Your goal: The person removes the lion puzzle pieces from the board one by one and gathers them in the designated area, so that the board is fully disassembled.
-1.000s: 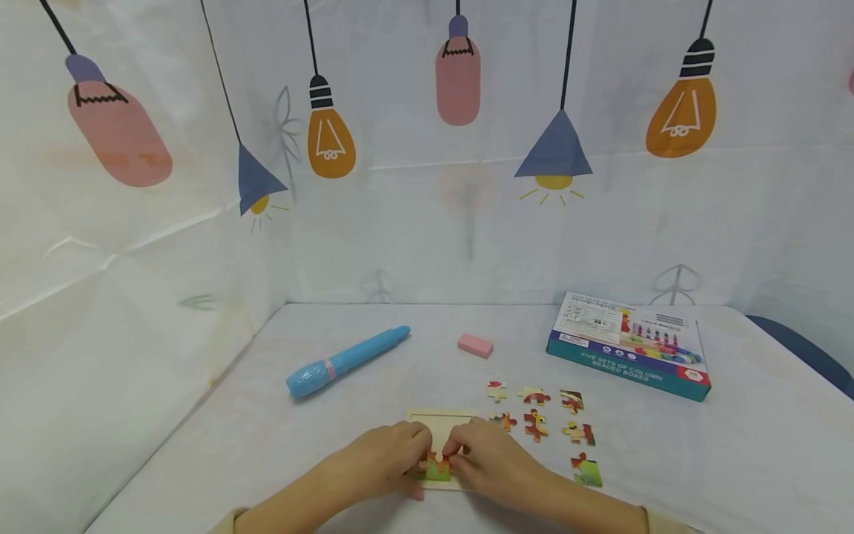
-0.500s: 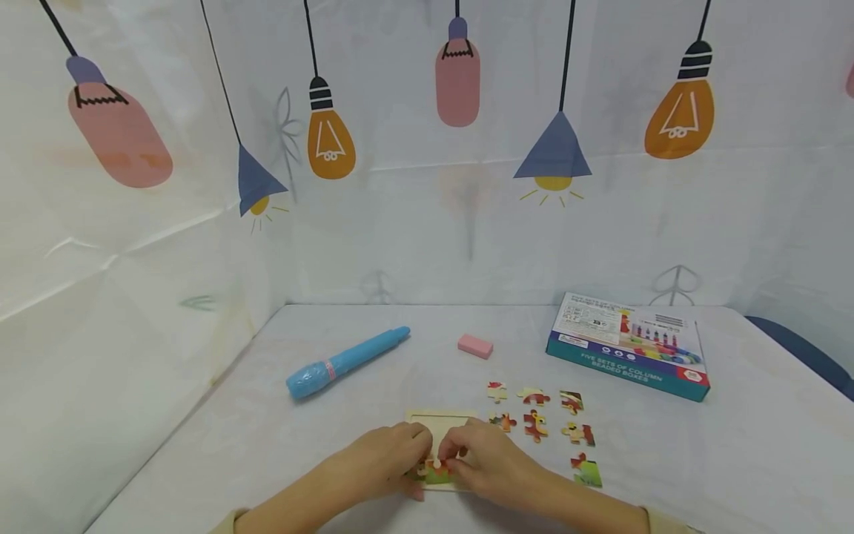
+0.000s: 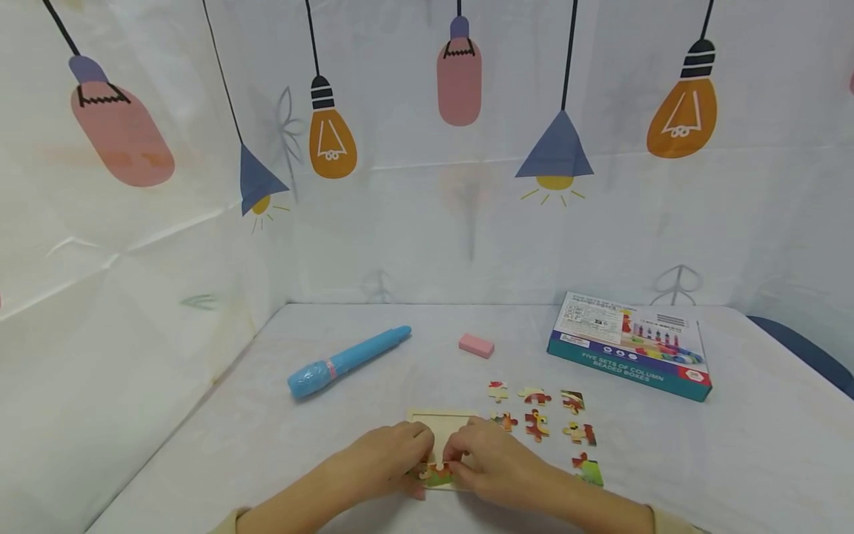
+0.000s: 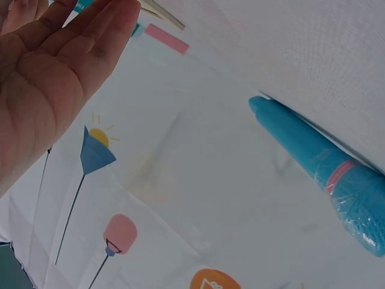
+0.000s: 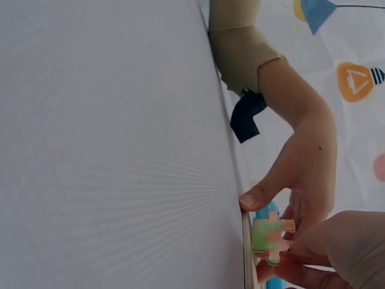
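Note:
A shallow wooden puzzle tray [image 3: 441, 416] lies on the table between the hands. Its near part carries colourful jigsaw pieces, partly covered by fingers. My right hand [image 3: 490, 460] pinches a green and orange jigsaw piece [image 5: 267, 235], which shows tilted above the tray in the right wrist view. At the tray's left side my left hand [image 3: 387, 458] holds the tray, thumb at the near corner and fingers curled over the inside. Its palm side [image 4: 54, 78] shows in the left wrist view, where the fingertips' contact is out of sight.
Several loose jigsaw pieces [image 3: 537, 426] lie right of the tray. Farther back are a blue plastic-wrapped microphone-shaped object [image 3: 350, 361], a pink block [image 3: 477, 345] and a beaded-boxes carton [image 3: 629, 345]. A printed white sheet [image 3: 414, 222] hangs behind the table.
The piece in the right fingers has changed its tilt and shifted slightly over the tray's near part. The left hand stays put, and the loose pieces lie as before.

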Available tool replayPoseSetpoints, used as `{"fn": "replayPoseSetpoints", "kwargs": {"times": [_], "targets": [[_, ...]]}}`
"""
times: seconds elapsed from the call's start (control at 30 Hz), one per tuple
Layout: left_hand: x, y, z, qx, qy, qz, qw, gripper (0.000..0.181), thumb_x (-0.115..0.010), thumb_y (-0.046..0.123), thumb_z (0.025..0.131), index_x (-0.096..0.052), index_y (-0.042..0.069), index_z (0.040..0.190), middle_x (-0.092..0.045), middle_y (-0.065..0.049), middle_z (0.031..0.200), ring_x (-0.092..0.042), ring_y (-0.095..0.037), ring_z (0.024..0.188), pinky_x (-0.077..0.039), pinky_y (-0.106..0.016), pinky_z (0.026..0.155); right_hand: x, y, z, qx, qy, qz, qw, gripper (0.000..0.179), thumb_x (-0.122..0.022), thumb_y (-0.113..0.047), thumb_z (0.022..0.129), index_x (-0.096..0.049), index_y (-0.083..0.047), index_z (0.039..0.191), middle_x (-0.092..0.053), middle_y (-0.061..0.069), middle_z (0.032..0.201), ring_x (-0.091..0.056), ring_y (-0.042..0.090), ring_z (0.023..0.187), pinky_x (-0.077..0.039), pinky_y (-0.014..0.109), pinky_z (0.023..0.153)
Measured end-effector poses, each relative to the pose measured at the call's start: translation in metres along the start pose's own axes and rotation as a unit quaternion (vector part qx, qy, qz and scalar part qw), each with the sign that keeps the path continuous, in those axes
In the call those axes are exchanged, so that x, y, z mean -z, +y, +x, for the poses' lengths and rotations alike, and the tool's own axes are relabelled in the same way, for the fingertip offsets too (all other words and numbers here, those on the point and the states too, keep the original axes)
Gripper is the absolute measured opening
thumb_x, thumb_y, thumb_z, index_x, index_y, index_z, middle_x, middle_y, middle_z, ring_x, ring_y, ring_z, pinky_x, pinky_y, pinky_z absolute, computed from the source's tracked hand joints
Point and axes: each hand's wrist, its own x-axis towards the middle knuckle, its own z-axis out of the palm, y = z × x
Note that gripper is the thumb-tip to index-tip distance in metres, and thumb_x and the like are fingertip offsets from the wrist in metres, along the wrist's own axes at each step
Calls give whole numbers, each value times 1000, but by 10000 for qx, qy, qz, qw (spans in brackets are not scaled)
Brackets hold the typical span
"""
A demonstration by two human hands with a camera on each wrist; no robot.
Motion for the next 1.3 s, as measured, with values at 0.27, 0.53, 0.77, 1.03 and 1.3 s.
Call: {"fn": "replayPoseSetpoints", "kwargs": {"times": [0.27, 0.53, 0.77, 1.03, 1.3], "targets": [[-1, 0, -1, 4, 44, 75, 10000, 39, -71, 41, 68, -48, 16, 86, -40, 12, 78, -38, -1, 69, -38, -15, 60, 4, 1, 0, 180, 36, -552, 9983, 12, -65, -15, 83, -63, -22, 74, -49, -22, 69, -44, -1, 69, -37, 17, 62], [-2, 0, -1, 80, 59, 191, 9998, 39, -71, 42, 69, -48, 16, 86, -40, 12, 78, -38, -1, 69, -38, -14, 60, 12, -2, 2, 49, -123, -525, 9985, 12, -65, -15, 84, -63, -21, 74, -47, -22, 67, -41, -1, 65, -38, 19, 64], [0, 1, -1, 79, -69, 36, 9999, 38, -70, 41, 69, -47, 16, 86, -38, 12, 77, -37, -2, 68, -37, -15, 59, 22, 0, -1, -262, -274, -80, 9992, 11, -63, -16, 87, -61, -22, 77, -49, -21, 72, -45, 2, 71, -39, 19, 66], [1, 1, 0, 88, -98, 96, 9999, 38, -70, 41, 71, -46, 17, 87, -35, 12, 76, -36, -2, 68, -36, -15, 58, 27, 7, -5, -558, -360, 283, 9974, 11, -62, -16, 88, -61, -23, 79, -50, -18, 75, -47, 3, 74, -43, 22, 67], [1, 2, 0, 111, -176, 114, 9997, 39, -71, 41, 71, -47, 16, 89, -37, 11, 77, -37, -3, 69, -36, -16, 60, 32, 16, -13, -590, -173, 277, 9977, 12, -63, -16, 87, -59, -24, 79, -50, -18, 74, -48, 4, 73, -43, 21, 65]]}}
